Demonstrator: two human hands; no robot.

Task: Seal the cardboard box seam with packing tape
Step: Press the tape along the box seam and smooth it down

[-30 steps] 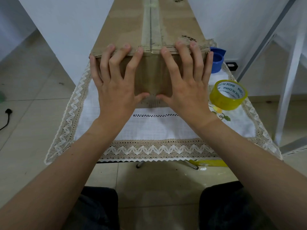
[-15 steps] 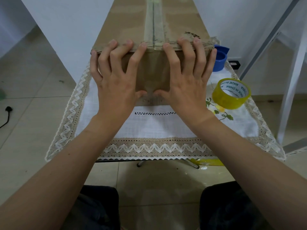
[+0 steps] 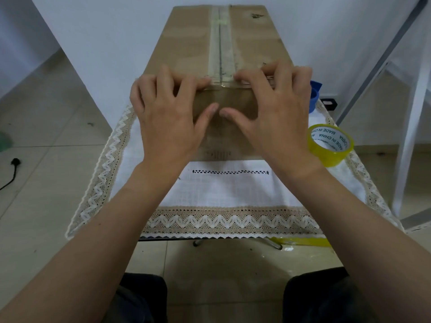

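A long brown cardboard box (image 3: 186,43) lies on the cloth-covered table, its end toward me. Clear tape (image 3: 220,43) runs along its top centre seam and folds over the near edge. My left hand (image 3: 168,117) and my right hand (image 3: 275,113) press on the near end of the box, one on each side of the seam. Their fingers bend over the top edge, and the thumbs almost meet on the front face. Neither hand holds anything. A yellow roll of packing tape (image 3: 331,145) sits on the table just right of my right wrist.
A white cloth (image 3: 228,190) with a lace border covers the small table. A blue object (image 3: 314,94) peeks out behind my right hand. A white frame (image 3: 410,127) stands at the right. A black plug (image 3: 15,162) lies on the floor at left.
Both hands have slid up the box's front face. Their fingers, flat before, now curl over the top edge, and the thumbs have come together near the seam.
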